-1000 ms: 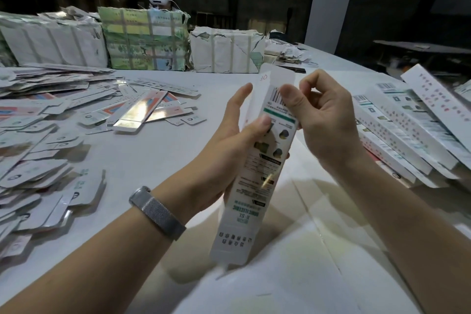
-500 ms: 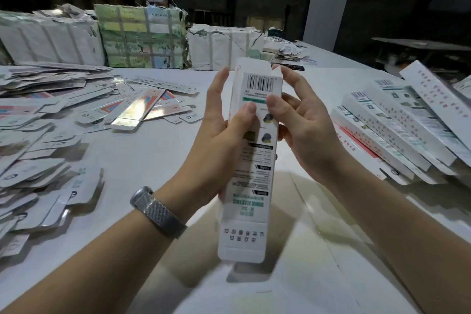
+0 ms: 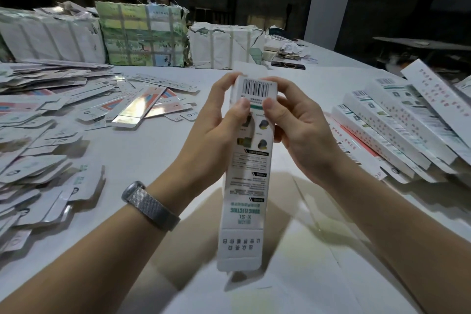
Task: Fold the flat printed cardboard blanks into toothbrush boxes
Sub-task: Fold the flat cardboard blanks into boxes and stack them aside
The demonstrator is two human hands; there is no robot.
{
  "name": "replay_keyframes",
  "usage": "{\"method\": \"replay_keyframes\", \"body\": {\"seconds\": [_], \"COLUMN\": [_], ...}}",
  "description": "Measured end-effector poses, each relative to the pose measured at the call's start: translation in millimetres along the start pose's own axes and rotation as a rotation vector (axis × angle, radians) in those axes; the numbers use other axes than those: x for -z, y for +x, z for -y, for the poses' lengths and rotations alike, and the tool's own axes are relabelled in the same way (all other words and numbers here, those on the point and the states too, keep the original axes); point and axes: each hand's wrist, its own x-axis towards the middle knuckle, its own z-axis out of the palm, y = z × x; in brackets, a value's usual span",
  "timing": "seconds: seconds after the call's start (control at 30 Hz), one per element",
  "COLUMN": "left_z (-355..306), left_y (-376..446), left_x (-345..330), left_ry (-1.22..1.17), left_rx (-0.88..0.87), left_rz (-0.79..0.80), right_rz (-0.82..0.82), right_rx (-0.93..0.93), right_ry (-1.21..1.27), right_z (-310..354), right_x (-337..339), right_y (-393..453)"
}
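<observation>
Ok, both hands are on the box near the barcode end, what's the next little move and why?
Probably fold down the top flap and tuck it in. The box looks already squared up, both thumbs pinch it just under the barcode, and that flap stands open behind the left hand and right hand.

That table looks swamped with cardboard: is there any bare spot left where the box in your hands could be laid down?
Yes. The table is bare in a strip between the flat blanks heaped on the left and the folded boxes stacked on the right, running under both hands and the held box. A smaller bare patch lies beyond the hands, before the wrapped bundles.
</observation>
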Motion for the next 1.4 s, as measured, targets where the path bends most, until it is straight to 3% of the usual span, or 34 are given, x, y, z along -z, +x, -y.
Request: {"method": "replay_keyframes", "body": {"seconds": [0.43, 0.73, 1.07, 1.4], "left_z": [-3.0, 0.8, 0.2, 3.0], "left_y": [-4.1, -4.7, -8.3, -8.6], "left_x": [-9.4, -12.0, -12.3, -13.7], "left_ry": [-0.021, -0.052, 0.046, -0.004], "left_rx": [0.024, 0.024, 0.080, 0.048], "left_rz": [-0.015, 0.043, 0.094, 0.105], "right_rz": [-0.058, -0.066, -0.095, -0.121], "right_rx": [0.002, 0.066, -0.057, -0.096], "right_ry": [0.014, 0.185, 0.234, 0.214], "right_z": [-3.2, -1.7, 6.5, 6.9], "right_x": [3.0, 8.4, 10.1, 9.0], "right_y": [2.7, 4.6, 4.1, 3.1]}}
